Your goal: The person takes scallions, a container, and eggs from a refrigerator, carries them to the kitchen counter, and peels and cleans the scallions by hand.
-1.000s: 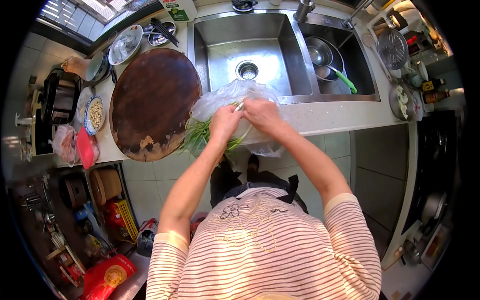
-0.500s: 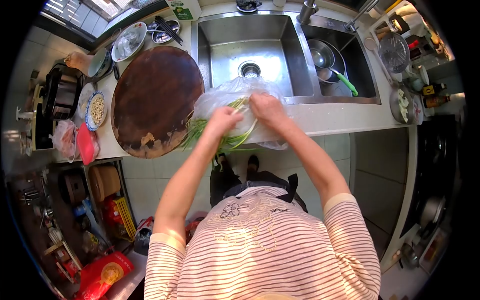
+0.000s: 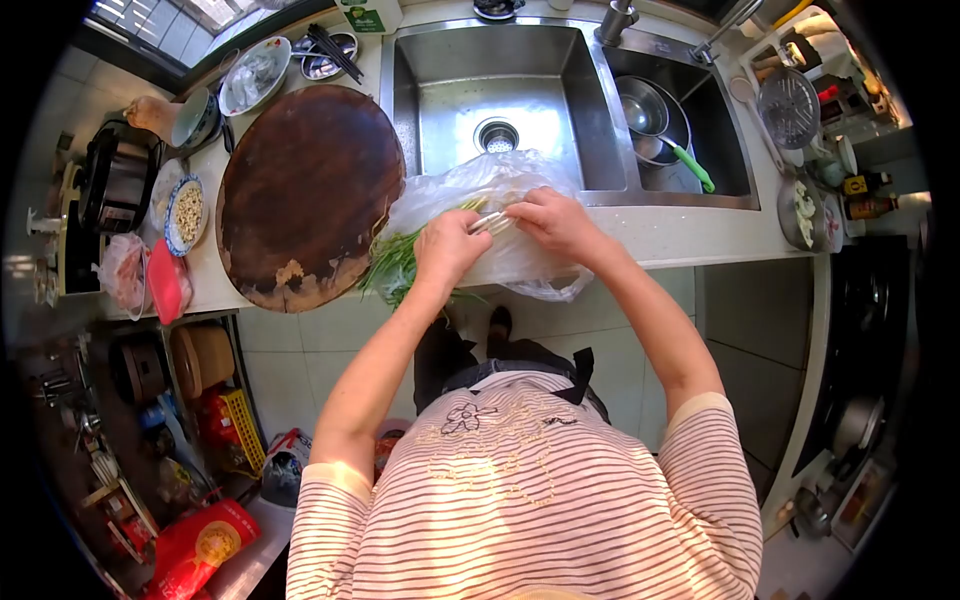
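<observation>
My left hand (image 3: pixel 448 245) is closed around a bunch of scallions (image 3: pixel 394 262). Their green leaves fan out to the left, beside the round wooden chopping board (image 3: pixel 310 195), while the white stem ends point right from my fist. My right hand (image 3: pixel 556 226) pinches the tips of those white ends. Beneath both hands a clear plastic bag (image 3: pixel 540 272) lies crumpled along the counter's front edge, partly hanging over it. Its upper part reaches the rim of the steel sink (image 3: pixel 490 85).
In the smaller basin sits a pot with a green-handled strainer (image 3: pixel 690 167). Left of the board are a bowl of peanut-like pieces (image 3: pixel 187 215), a pink plastic item (image 3: pixel 168 282) and a plate with a clear bag (image 3: pixel 255 78). A pan with pale vegetables (image 3: pixel 803 212) stands at right.
The scallions are gathered more tightly in my left hand, with their white ends now lined up between both hands. My right hand has shifted slightly right and down.
</observation>
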`<action>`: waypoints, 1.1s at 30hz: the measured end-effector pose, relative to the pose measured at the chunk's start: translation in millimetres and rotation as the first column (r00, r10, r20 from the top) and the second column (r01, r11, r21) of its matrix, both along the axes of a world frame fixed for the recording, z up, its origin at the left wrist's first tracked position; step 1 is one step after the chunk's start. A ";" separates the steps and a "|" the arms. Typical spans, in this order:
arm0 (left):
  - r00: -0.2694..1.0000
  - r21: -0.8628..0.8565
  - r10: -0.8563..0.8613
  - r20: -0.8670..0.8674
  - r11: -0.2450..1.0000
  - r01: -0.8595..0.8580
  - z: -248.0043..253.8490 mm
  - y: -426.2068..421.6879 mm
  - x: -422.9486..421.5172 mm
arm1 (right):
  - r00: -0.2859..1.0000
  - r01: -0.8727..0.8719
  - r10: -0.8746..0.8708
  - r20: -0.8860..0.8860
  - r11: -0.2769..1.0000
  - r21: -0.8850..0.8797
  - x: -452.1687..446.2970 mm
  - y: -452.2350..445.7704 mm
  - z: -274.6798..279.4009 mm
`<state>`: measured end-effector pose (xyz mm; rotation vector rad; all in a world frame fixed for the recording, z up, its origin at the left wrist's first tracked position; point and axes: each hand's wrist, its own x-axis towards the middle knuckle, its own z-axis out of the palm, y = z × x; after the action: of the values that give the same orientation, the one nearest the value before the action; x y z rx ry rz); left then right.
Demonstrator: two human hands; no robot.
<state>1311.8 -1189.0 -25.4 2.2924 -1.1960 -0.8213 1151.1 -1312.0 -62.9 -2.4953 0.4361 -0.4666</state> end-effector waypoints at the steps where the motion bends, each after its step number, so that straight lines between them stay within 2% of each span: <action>1: 1.000 -0.015 -0.005 0.018 1.000 0.005 0.8 -1.4 1.4 | 1.000 0.003 -0.003 -0.014 1.000 -0.003 1.2 1.2 3.6; 6: 0.991 -0.104 -0.029 0.134 0.994 0.043 8.5 -3.0 4.5 | 0.994 0.021 -0.026 -0.111 0.999 -0.044 8.3 3.4 9.8; 9: 0.965 -0.257 -0.076 0.250 0.956 0.142 5.8 -1.2 6.6 | 0.987 -0.008 0.000 -0.161 0.999 -0.046 11.8 3.1 13.1; 12: 0.912 -0.339 -0.141 0.384 0.897 0.282 -1.4 -3.5 9.3 | 0.987 -0.012 -0.005 -0.161 0.995 -0.100 15.2 2.3 8.4; 15: 0.953 -0.166 -0.167 0.253 0.963 0.213 2.3 -5.9 2.4 | 0.991 0.052 -0.075 -0.113 0.979 -0.199 18.8 9.3 8.0; 18: 0.961 -0.088 -0.098 0.260 0.988 0.125 3.6 -8.9 -12.8 | 0.983 0.127 -0.159 -0.089 0.948 -0.291 26.0 16.2 7.8; 21: 0.973 -0.092 0.027 0.230 0.996 -0.006 1.2 -14.2 -30.6 | 0.967 0.222 -0.250 -0.039 0.911 -0.349 36.6 24.7 -2.5; 25: 0.984 -0.015 0.072 0.161 0.997 -0.070 -7.1 -14.8 -28.9 | 0.945 0.292 -0.325 -0.029 0.884 -0.366 39.8 31.4 -18.6; 28: 0.995 0.020 0.010 0.104 1.000 -0.012 -9.1 -14.0 -7.1 | 0.950 0.304 -0.313 0.017 0.908 -0.287 34.5 29.0 -20.0; 33: 0.980 -0.014 -0.143 0.141 0.989 0.146 -4.6 -17.7 -0.4 | 0.976 0.219 -0.210 0.064 0.951 -0.219 24.9 16.3 -3.4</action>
<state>1311.4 -1206.8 -30.1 2.2961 -1.4405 -0.7011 1176.1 -1295.7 -66.3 -2.6613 0.6774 -0.6848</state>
